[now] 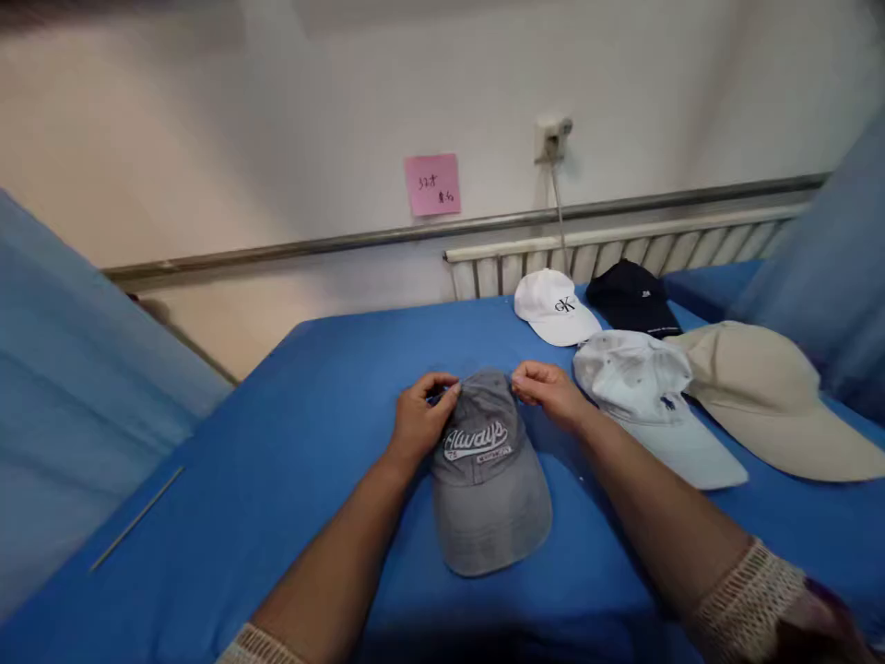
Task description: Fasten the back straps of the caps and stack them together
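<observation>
A grey baseball cap (488, 475) with white "Always" lettering lies on the blue table cover (297, 461), brim toward me. My left hand (419, 420) pinches the cap's rear left edge with its fingers closed. On the other side, my right hand (549, 392) is closed in a pinch on the rear right edge of the crown. Both forearms reach in from the bottom of the view.
To the right lie several more caps: a white one (557, 309), a dark navy one (632, 297), a pale blue-white one (654, 406) and a beige one (767, 397). A radiator (622, 249) and a pink note (432, 184) are on the wall behind. Blue fabric hangs at both sides.
</observation>
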`<control>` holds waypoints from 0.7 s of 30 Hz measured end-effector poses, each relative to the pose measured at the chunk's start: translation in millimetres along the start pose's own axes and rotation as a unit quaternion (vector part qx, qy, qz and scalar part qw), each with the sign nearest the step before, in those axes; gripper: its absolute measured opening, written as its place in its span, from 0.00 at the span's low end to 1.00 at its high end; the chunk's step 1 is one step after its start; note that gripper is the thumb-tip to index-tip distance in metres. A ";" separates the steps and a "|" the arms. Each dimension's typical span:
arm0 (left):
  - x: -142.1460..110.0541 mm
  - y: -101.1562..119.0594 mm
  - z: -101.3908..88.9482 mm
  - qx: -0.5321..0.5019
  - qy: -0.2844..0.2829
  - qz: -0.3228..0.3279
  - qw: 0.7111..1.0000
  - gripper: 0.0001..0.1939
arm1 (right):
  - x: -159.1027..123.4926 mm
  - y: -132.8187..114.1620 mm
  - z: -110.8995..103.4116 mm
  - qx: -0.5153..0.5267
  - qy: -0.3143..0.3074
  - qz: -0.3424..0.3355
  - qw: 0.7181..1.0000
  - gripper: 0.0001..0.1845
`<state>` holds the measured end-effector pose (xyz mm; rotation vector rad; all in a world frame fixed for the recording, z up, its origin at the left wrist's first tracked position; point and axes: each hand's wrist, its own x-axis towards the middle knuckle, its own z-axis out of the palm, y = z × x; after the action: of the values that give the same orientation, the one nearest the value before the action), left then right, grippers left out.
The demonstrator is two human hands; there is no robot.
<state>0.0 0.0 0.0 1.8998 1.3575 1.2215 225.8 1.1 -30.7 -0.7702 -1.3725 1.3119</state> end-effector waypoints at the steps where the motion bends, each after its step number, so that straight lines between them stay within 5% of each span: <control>1: -0.6 0.7 0.6 -0.001 -0.001 0.001 1.000 0.10 | 0.2 0.1 1.0 -0.016 0.016 -0.001 1.000 0.17; 6: -2.2 5.5 1.7 -0.014 0.000 0.004 1.000 0.10 | -2.2 -3.8 11.6 -0.191 0.049 -0.065 0.978 0.14; 12: 5.5 14.3 0.7 -0.004 -0.001 -0.004 1.000 0.13 | -11.7 -17.5 26.4 -0.402 0.031 -0.204 0.892 0.13; 17: 18.2 22.7 -0.4 0.033 -0.032 -0.003 0.999 0.12 | -14.2 -19.3 32.1 -0.499 0.023 -0.255 0.828 0.12; 21: 23.6 24.4 -1.1 0.052 -0.060 -0.007 0.997 0.11 | -11.7 -13.9 35.0 -0.501 0.017 -0.252 0.828 0.06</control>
<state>13.0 12.5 28.9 1.9966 1.3937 1.0308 198.4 -22.8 -15.3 -0.9823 -2.0577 0.0756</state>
